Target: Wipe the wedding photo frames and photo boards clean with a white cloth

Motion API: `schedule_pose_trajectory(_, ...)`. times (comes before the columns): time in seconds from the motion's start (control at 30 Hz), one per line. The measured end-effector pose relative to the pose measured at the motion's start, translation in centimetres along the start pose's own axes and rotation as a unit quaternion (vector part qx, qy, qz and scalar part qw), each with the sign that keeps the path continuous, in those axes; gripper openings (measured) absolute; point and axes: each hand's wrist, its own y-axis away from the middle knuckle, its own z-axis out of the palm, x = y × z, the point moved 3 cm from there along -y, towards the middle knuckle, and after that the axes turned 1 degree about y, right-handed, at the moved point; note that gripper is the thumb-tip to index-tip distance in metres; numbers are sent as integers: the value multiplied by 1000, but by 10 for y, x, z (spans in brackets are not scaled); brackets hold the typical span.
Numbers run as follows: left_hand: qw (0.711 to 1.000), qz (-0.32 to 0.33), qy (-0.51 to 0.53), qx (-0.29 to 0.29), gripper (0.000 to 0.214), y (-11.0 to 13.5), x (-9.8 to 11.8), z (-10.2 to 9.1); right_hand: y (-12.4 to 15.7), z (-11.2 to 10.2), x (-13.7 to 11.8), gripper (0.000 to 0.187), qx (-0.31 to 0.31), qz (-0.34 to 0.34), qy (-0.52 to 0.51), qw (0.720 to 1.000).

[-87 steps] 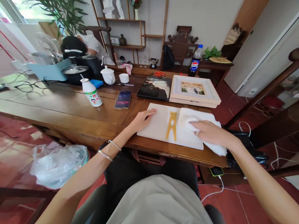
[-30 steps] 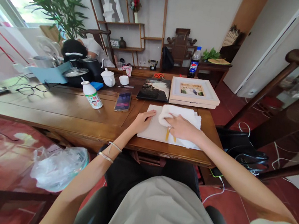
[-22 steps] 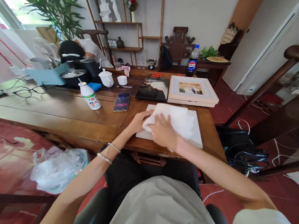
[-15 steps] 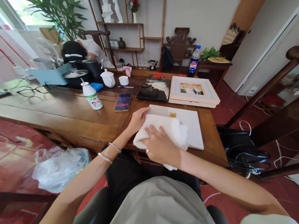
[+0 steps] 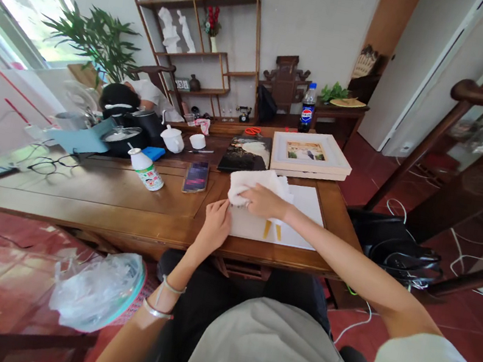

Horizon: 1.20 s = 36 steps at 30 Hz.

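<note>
A white flat board (image 5: 303, 216) lies at the near right of the wooden table (image 5: 97, 181), with a yellow peg-shaped piece (image 5: 273, 230) on it. My right hand (image 5: 261, 201) presses a white cloth (image 5: 250, 181) onto the board's far left corner, fingers curled over the cloth. My left hand (image 5: 214, 225) rests at the board's near left edge, fingers bent down against it. Whether it grips the edge I cannot make out.
Behind the board stand a white framed picture (image 5: 308, 154) and a dark picture (image 5: 246, 153). A phone (image 5: 196, 176), a small white bottle (image 5: 145, 168), a teapot (image 5: 171, 138), glasses (image 5: 47, 162) and pots lie further left. Another person sits at the far side. A plastic bag (image 5: 98, 290) lies on the floor.
My right hand has swept the cloth from the board's right side across to its left, down to the near edge, then up to the far left corner. My left hand slid toward the near edge.
</note>
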Motion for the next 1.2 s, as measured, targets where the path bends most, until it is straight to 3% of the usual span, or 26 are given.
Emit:
schedule_pose_trajectory(0.1,997,-36,74,-12,38,-6,-14,-10,38,1,-34,40,-4,-95,-5,995)
schedule_pose_trajectory(0.2,996,-36,83,-17,33,-10,-14,-14,72,-6,-47,38,4,-102,-39,994)
schedule_pose_trajectory(0.3,1000,-17,7,-18,36,-6,0,-10,91,-17,-17,43,59,-1,-66,996)
schedule_pose_trajectory(0.37,998,-31,-44,-17,50,-3,10,-6,100,-22,17,46,102,94,-52,989)
schedule_pose_trajectory(0.47,995,-65,-77,-24,70,-3,17,0,116,-21,62,43,114,206,-18,972)
schedule_pose_trajectory(0.53,993,-86,-73,-29,74,-5,17,2,129,-16,76,40,114,232,-4,966)
schedule_pose_trajectory(0.63,990,-135,-35,-24,74,-10,13,3,144,-6,75,38,130,216,-7,968)
schedule_pose_trajectory(0.73,980,-176,81,-30,68,-15,13,-1,148,2,69,39,150,201,-27,968)
schedule_pose_trajectory(0.8,955,-195,210,-84,56,-19,17,-4,146,4,67,39,157,198,-41,967)
schedule_pose_trajectory(0.9,879,-234,384,-158,45,-23,25,-11,144,2,68,34,157,189,-57,968)
schedule_pose_trajectory(1.0,838,-268,454,-140,46,-25,28,-21,145,-2,70,26,144,182,-64,970)
schedule_pose_trajectory(1.2,817,-281,497,-83,36,-17,33,-55,154,-20,55,22,135,130,-20,982)
